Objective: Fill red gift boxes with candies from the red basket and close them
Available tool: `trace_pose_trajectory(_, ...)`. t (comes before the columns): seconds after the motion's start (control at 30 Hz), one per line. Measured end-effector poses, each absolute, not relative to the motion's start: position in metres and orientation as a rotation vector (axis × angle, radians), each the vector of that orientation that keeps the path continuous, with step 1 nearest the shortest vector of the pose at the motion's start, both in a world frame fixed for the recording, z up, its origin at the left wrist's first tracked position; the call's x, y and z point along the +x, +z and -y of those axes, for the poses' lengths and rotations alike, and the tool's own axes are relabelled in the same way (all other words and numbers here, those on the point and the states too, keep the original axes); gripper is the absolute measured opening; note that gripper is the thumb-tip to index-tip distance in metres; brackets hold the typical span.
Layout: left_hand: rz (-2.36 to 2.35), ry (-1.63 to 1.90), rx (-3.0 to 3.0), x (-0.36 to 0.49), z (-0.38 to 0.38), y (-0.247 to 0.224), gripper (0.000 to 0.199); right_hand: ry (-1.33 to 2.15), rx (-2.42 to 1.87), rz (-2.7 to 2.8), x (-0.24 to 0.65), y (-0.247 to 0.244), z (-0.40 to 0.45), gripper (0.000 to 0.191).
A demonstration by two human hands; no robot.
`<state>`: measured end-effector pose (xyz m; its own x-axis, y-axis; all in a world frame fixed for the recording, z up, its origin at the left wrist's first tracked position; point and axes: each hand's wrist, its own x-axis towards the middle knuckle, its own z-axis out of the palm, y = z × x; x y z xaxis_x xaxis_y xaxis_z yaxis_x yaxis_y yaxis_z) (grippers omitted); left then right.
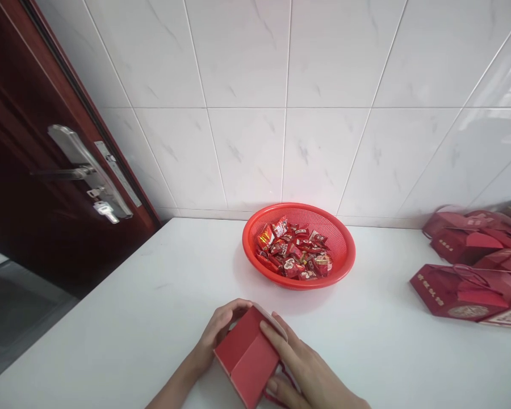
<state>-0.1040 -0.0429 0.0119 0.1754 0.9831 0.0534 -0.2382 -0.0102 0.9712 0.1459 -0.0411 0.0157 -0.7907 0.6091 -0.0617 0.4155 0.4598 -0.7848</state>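
Note:
Close to the table's front edge, a red cardboard gift box (252,353) is held between my two hands, tilted, with a flap and a pale inner edge showing. My left hand (216,329) curls around its far left side, the fingertips partly hidden behind the box. Across the right side lies my right hand (300,363), one finger pressed on the red panel and the thumb lower down. A dark red cord loop (281,386) hangs by the right thumb. Beyond the hands stands a red plastic basket (347,255) with several wrapped candies (296,253) in it.
Several red gift boxes (460,292) with cord handles are grouped on the right of the white table (153,284). A tiled wall (247,153) rises behind the table. At the left is a dark wooden door (25,142) with a metal handle and keys (105,210).

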Motion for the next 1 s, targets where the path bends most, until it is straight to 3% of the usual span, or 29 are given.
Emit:
trace_pose_trajectory(0.33,-0.924,1.132,1.115,-0.113,0.049,0.002,0.053,1.156,-0.807,2.512,0.148,0.003,0.039,0.082)
trace_pose_trajectory(0.6,-0.927,1.165,1.140,-0.108,0.051,0.013,0.046,1.194,-0.843,2.486,0.146,0.014,0.039,0.081)
trace_pose_trajectory(1.0,-0.931,1.131,1.167,-0.106,0.046,0.014,0.050,1.174,-0.856,2.452,0.147,0.016,0.042,0.076)
